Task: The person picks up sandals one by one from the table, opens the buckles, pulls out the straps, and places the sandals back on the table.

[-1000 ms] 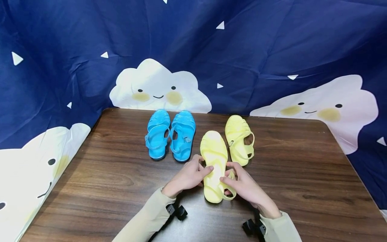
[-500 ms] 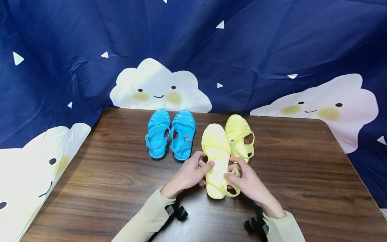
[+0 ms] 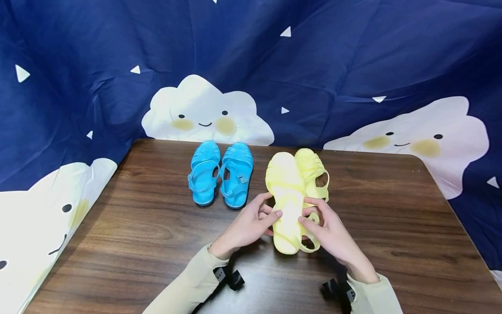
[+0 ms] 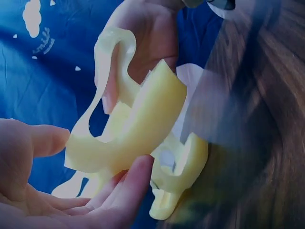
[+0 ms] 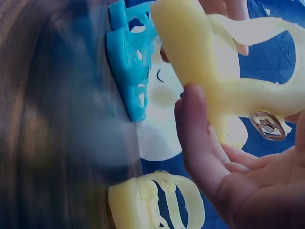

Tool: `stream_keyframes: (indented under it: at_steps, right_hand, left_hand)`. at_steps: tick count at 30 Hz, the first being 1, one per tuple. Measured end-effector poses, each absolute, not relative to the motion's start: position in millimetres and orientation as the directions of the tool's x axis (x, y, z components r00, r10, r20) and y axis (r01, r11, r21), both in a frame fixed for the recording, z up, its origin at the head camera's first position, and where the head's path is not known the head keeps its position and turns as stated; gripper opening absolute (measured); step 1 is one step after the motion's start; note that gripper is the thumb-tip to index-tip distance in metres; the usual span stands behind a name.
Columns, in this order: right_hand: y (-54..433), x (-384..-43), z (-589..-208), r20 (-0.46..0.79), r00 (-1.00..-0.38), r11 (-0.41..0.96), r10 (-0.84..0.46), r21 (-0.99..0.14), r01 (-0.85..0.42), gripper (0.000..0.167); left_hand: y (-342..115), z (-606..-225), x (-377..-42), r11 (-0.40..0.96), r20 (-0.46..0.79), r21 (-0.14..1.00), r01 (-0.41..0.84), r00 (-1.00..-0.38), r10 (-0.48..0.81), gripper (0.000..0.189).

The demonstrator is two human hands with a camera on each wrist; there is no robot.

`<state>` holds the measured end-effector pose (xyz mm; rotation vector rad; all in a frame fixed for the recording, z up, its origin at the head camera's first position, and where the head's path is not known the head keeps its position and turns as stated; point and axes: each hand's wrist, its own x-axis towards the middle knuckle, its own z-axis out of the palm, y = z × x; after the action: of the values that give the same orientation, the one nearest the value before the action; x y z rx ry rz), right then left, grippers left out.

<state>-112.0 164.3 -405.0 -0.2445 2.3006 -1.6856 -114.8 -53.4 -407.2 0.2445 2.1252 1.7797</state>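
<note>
Both hands hold a pale yellow sandal (image 3: 288, 209) above the table, toe pointing away. My left hand (image 3: 248, 226) grips its left edge, thumb on top and fingers underneath. At the right edge, beside the heel strap, my right hand (image 3: 332, 229) pinches it between thumb and fingers. The right wrist view shows a metal buckle (image 5: 268, 126) on the strap and the sole's side facing the table. A second yellow sandal (image 3: 312, 170) stands just behind to the right, partly hidden by the held one in the head view.
Two blue sandals, a left one (image 3: 205, 174) and a right one (image 3: 237, 174), stand side by side near the back edge of the brown wooden table (image 3: 129, 226). A dark blue cloth (image 3: 313, 52) with clouds and triangles hangs behind it.
The held yellow sandal has moved away from the body and slightly right, both hands moving with it. It now overlaps the second yellow sandal in the head view. The blue sandals have stayed put.
</note>
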Motion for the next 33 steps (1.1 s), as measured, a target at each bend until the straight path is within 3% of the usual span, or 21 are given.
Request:
stream_keyframes:
  at_steps: [14,21,28,33]
  right_hand:
    - [168.9,-113.7,-400.0,-0.182,-0.939,0.316,-0.291,-0.945,0.086,0.057]
    - [174.8,-112.7,-397.2,-0.160,-0.947,0.346,-0.278,-0.937,0.057,0.056]
    - [182.9,-113.9,-391.1,-0.138,-0.953,0.375,-0.270,-0.927,0.028,0.054]
    - [195.1,-113.6,-384.4,-0.111,-0.961,0.410,-0.254,-0.912,-0.003,0.054]
  left_hand:
    - [-52.8,-403.9,-111.6,0.206,-0.158,0.975,-0.082,-0.911,0.382,0.067]
    - [-46.1,-405.1,-112.4,0.207,-0.152,0.976,-0.071,-0.901,0.406,0.070]
    - [-34.1,-400.9,-112.6,0.118,-0.161,0.985,-0.122,-0.896,0.415,0.072]
    - [-19.0,-397.7,-113.3,0.129,-0.129,0.988,-0.083,-0.906,0.404,0.071]
